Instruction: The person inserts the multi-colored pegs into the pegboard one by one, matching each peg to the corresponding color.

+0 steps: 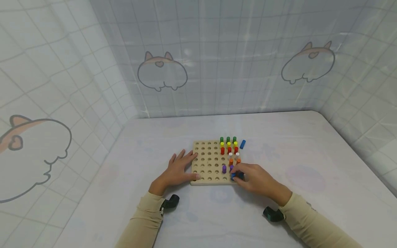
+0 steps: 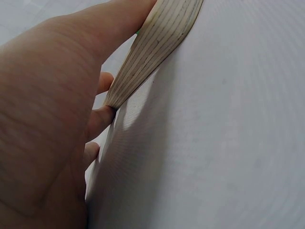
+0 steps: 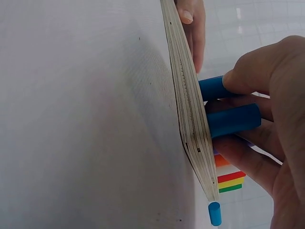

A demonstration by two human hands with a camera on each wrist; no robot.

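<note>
A wooden pegboard (image 1: 208, 162) lies flat on the table. Its right columns hold rows of green (image 1: 228, 139), yellow, red (image 1: 222, 150), white, orange and purple (image 1: 224, 168) pegs. My right hand (image 1: 238, 175) is at the board's near right corner, where its fingers pinch a blue peg (image 3: 233, 119) standing in the board. A second blue peg (image 3: 215, 88) stands beside it under a fingertip. My left hand (image 1: 185, 162) lies flat with spread fingers on the board's left edge (image 2: 152, 47). Another blue peg (image 1: 242, 144) lies loose on the table beside the board's far right corner.
The table (image 1: 310, 162) has a pale printed cover, with plastic curtain walls (image 1: 198, 62) close on the left, back and right. The left half of the board shows bare holes.
</note>
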